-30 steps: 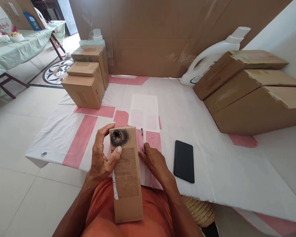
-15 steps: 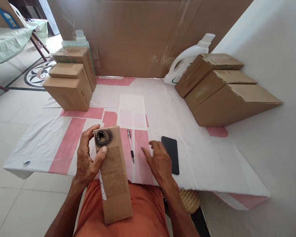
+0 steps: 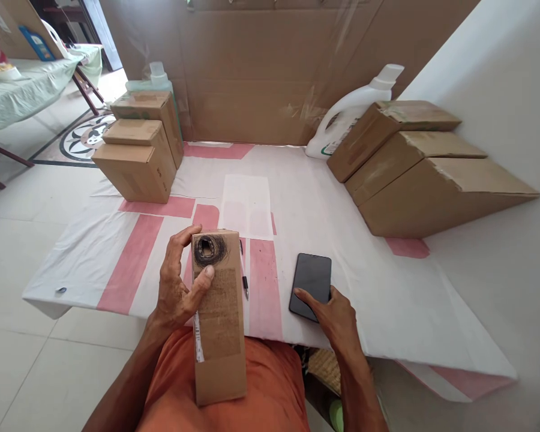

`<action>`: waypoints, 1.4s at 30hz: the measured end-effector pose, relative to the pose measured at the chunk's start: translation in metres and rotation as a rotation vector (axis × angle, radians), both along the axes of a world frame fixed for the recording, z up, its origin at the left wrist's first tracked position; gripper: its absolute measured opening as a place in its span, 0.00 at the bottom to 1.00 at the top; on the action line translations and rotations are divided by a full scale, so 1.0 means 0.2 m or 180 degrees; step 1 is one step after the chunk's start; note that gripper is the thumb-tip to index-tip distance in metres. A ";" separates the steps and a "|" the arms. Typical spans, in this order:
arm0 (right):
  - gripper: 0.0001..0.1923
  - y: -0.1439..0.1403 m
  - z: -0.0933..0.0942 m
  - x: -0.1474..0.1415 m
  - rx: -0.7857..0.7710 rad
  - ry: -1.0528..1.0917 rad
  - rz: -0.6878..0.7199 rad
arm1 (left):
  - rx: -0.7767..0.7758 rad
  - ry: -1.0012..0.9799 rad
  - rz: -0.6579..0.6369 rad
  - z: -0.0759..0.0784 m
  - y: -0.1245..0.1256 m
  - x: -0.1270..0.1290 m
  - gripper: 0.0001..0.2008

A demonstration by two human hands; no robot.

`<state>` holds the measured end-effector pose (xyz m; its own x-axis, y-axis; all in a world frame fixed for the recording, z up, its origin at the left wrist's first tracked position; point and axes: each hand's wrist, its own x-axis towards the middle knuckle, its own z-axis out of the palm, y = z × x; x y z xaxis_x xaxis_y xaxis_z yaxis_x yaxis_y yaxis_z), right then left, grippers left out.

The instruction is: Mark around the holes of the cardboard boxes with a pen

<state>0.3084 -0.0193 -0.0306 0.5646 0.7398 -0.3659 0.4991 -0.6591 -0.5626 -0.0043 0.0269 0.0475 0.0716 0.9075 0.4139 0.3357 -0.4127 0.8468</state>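
My left hand point(image 3: 180, 282) grips a long narrow cardboard box point(image 3: 220, 372), thumb on its front face and fingers behind its left side. Near the top of the box is a hole ringed with dark black scribble; its lower end rests at my lap. My right hand point(image 3: 335, 312) holds the lower right part of a black smartphone point(image 3: 312, 279), thumb over the screen and the other fingers hidden at its edge and underside. Partly hidden behind the box, a pen point(image 3: 245, 287) lies on the cloth. A white sheet of paper point(image 3: 246, 204) lies farther back.
Stacked cardboard boxes point(image 3: 135, 174) stand at the left, with more boxes point(image 3: 414, 192) at the right. Behind the right boxes is a white jug point(image 3: 351, 114). A large cardboard panel point(image 3: 252, 78) closes off the back of the cloth-covered table point(image 3: 342, 216). A wall rises at right.
My right hand has moved right and closed on the smartphone, which is now turned slightly. The box in my left hand stands straighter and covers part of the pen. The view has shifted a little.
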 end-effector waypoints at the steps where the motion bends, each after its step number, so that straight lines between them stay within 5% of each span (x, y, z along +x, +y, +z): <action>1: 0.33 -0.01 0.00 0.00 0.0108 0.0181 0.0019 | -0.0005 0.0012 0.0006 0.00 0.00 0.00 0.29; 6: 0.34 -0.08 0.07 -0.03 0.0548 0.1902 -0.0285 | 0.0004 0.0046 0.0007 -0.01 0.00 0.00 0.29; 10: 0.33 -0.12 0.28 -0.10 0.0853 0.3474 -0.0911 | 0.0007 0.0014 -0.0020 -0.01 0.01 0.01 0.29; 14: 0.22 -0.14 0.54 -0.24 0.0944 0.4133 -0.0179 | -0.0002 0.0049 -0.0061 0.01 0.01 0.05 0.29; 17: 0.22 -0.13 0.65 -0.40 0.0822 0.4785 0.0669 | 0.0115 0.0158 -0.0075 0.02 0.00 0.06 0.29; 21: 0.32 -0.09 0.63 -0.57 0.0859 0.5155 0.1249 | 0.0302 0.0268 -0.0028 0.02 -0.01 0.06 0.27; 28: 0.43 -0.02 0.61 -0.69 0.0384 0.5515 0.1112 | 0.0424 0.0233 0.0102 -0.01 0.00 0.01 0.19; 42: 0.28 0.01 0.57 -0.75 0.0256 0.5678 0.0564 | 0.0233 0.0046 0.0185 -0.10 0.00 -0.06 0.29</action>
<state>0.1581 -0.0182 0.0838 -0.5114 0.7864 -0.3464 -0.6303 -0.6173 -0.4709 -0.0155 0.0266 0.0271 0.0260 0.8777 0.4785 0.3728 -0.4527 0.8100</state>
